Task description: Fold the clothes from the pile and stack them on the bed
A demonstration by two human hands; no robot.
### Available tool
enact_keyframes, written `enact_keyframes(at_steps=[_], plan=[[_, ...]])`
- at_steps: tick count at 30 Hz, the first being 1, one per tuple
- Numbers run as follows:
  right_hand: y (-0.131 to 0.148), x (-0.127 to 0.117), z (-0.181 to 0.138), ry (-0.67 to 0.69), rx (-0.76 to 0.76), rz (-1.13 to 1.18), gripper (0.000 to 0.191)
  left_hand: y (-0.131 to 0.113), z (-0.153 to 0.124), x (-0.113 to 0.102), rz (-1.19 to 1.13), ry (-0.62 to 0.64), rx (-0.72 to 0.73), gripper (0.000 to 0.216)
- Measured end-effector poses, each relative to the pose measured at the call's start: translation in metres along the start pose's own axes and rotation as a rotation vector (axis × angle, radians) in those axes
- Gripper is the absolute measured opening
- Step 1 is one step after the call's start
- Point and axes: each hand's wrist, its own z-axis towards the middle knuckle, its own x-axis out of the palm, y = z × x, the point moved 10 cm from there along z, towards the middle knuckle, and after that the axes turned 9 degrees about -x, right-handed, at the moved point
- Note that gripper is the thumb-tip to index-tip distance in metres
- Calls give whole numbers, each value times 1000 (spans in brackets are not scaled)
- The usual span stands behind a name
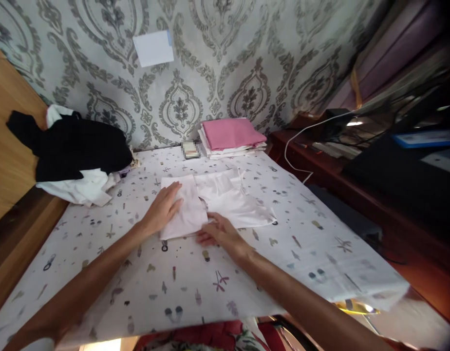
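Note:
A pale white garment (228,200) lies partly folded in the middle of a table covered by a patterned white cloth (144,273). My left hand (162,207) rests flat on the folded left part, fingers stretched out. My right hand (219,234) is at the garment's near edge, its fingers pressed onto the fold, pinching or holding the fabric's lower border.
A stack of folded cloths topped by a pink one (232,134) sits at the back by the wall. A heap of black and white clothes (75,151) lies at the back left. Dark wooden furniture with cables (356,146) stands to the right.

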Motion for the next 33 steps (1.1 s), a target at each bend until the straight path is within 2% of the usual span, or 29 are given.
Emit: enact_keyframes(at_steps=[2, 4, 6, 8, 11, 15, 19, 23, 27, 30, 32, 33], plan=[[24, -19, 6, -77, -140, -310, 41, 7, -23, 9, 114, 8, -21, 62], [55, -20, 15, -119, -361, -584, 36, 18, -36, 22, 180, 55, -71, 70], [77, 0, 30, -75, -550, -755, 33, 26, -41, 34, 219, 109, -106, 77], [82, 31, 50, 31, -668, -896, 37, 31, -41, 41, 240, 140, -125, 80], [68, 69, 87, 162, -674, -1171, 47, 34, -40, 45, 259, 154, -141, 82], [46, 76, 120, 198, -550, -1362, 56, 34, -43, 43, 245, 147, -142, 81], [42, 70, 127, 229, -527, -1361, 58, 36, -30, 22, 188, 99, -152, 71], [48, 65, 138, 271, -503, -1157, 49, 46, 12, -8, 118, 18, -116, 60], [65, 46, 146, 205, -474, -1045, 46, 81, 43, 2, 160, 147, -198, 66], [87, 16, 124, 29, -550, -853, 39, 89, 43, 5, 188, 148, -221, 64], [92, -5, 94, -66, -596, -722, 29, 71, 34, -4, 185, 73, -160, 57], [88, -11, 79, -72, -587, -682, 24, 55, 27, -8, 171, 41, -113, 52]])
